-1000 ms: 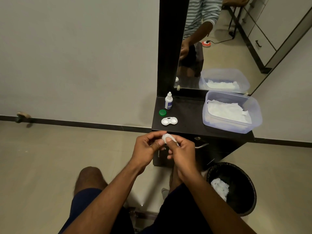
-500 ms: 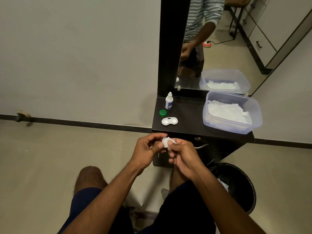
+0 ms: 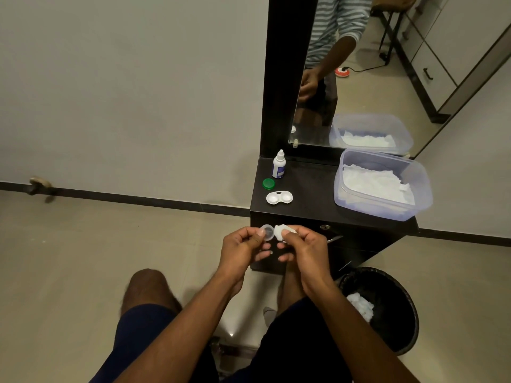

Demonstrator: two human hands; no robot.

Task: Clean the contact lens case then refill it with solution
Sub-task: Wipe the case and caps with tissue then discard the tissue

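My left hand (image 3: 243, 251) pinches a small clear round cap (image 3: 267, 232) of the lens case, its hollow side facing me. My right hand (image 3: 305, 250) pinches a crumpled white tissue (image 3: 283, 232) right beside the cap. Both hands hover in front of the dark dresser top (image 3: 312, 200). On that top lies the white two-well lens case (image 3: 279, 197), with a green cap (image 3: 268, 183) behind it and a small white solution bottle (image 3: 278, 165) standing at the back.
A clear plastic tub of white tissues (image 3: 383, 183) stands on the right of the dresser top. A mirror (image 3: 373, 67) rises behind it. On the floor at the lower right is a black bin (image 3: 387, 310) with a used tissue inside. My knees are below.
The hands have drawn slightly apart: the tissue was pressed into the cap before, and now the cap's inside shows beside the tissue.
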